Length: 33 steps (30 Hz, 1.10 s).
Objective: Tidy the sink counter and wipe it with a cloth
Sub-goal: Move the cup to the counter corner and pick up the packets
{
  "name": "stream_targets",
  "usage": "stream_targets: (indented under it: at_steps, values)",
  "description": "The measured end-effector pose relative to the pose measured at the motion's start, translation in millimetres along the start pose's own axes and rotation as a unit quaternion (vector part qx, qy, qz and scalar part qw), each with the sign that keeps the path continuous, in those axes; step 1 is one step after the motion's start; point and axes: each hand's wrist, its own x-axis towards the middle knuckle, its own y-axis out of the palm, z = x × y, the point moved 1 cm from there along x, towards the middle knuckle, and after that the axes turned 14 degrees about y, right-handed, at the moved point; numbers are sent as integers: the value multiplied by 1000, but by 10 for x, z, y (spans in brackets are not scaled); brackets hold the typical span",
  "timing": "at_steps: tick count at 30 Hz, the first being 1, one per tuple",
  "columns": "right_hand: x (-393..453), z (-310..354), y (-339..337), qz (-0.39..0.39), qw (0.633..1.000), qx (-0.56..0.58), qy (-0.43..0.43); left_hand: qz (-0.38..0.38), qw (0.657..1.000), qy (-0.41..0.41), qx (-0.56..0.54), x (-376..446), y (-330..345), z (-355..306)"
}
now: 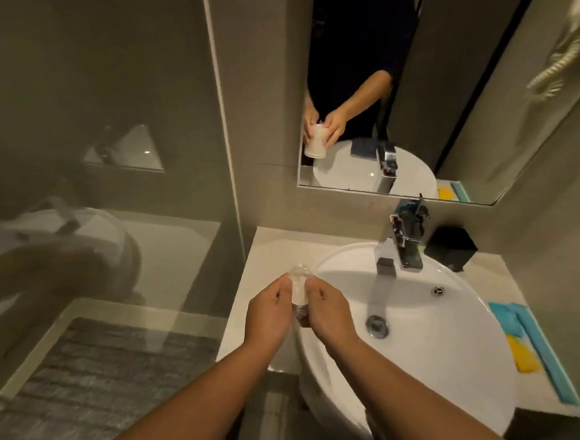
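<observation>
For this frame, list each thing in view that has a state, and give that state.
left hand: closed on the cup, left side.
right hand: closed on the cup, right side.
cup: held between both hands over the counter, beside the basin's left rim.
tap: no water seen running.
basin: drain unplugged, no standing water.
cloths: lying flat on the counter right of the basin.

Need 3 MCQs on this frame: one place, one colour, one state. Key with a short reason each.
1. Where do the cloths lie?
A. in the basin
B. on the counter right of the sink
C. on the floor

2. What colour is the box behind the tap?
A. black
B. white
C. red

3. What is holding the cup?
A. nothing
B. one hand only
C. both hands

Key: B, they lie flat beside the sink rim; A, it is dark all over; C, left hand and right hand clasp it.
</observation>
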Motion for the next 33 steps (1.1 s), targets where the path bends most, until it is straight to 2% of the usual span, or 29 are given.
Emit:
stream_targets:
  at_steps: [8, 12, 14, 16, 21, 27, 33]
  values:
    - [-111, -583, -1252, -158, 979, 36, 127, 166, 983, 72, -21, -161, 1215, -661]
    - [-166, -841, -1938, -200, 965, 25, 165, 232, 964, 126, -33, -208, 1849, -1036]
    - [-143, -948, -2237, -210, 961, 80, 163, 251, 957, 137, -44, -202, 2160, -1184]
    - [-33, -1060, -2524, -237, 951, 83, 179, 264, 951, 149, -58, -149, 2464, -1310]
    - [437, -1164, -3114, -253, 941, 102, 197, 265, 949, 159, -56, 129, 3166, -1572]
    - [1347, -1268, -3764, -234, 944, 141, 186, 229, 967, 101, -46, 748, 4026, -1762]
    - [2205, -1480, -4055, -234, 940, 144, 201, 212, 975, 28, -59, 1280, 4715, -1712]
